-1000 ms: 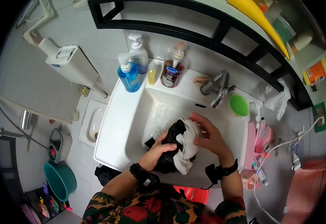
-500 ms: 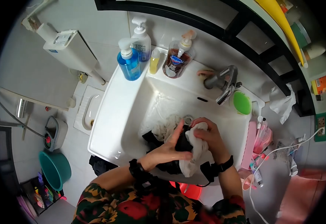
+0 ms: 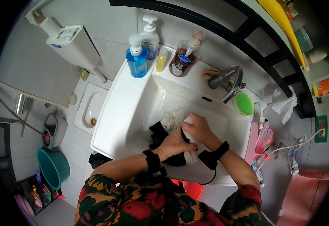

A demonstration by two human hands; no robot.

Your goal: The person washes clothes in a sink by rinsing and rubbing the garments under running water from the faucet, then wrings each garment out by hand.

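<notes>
Both my hands are close together over the white sink (image 3: 110, 120), gripping one bunched piece of white cloth (image 3: 190, 156) with black parts. My left hand (image 3: 175, 144) is closed round its lower part. My right hand (image 3: 197, 130) is wrapped round the upper end, where white fabric shows beside the fingers. Just beyond my left hand, a wet off-white cloth (image 3: 172, 118) lies in the basin, with black cloth (image 3: 157, 134) next to it. The fingers and folds hide the held cloth's full shape.
A blue pump bottle (image 3: 136, 60), a white pump bottle (image 3: 151, 37) and a brown soap bottle (image 3: 183, 60) stand on the back ledge. The faucet (image 3: 232, 83) and a green cup (image 3: 244, 103) are at right. A red basin (image 3: 192, 189) sits below the front edge.
My hands have drawn together and closed tighter on the white cloth, with my left fingers curling from spread to wrapped. My right elbow has swung outward to the right. The view has shifted slightly.
</notes>
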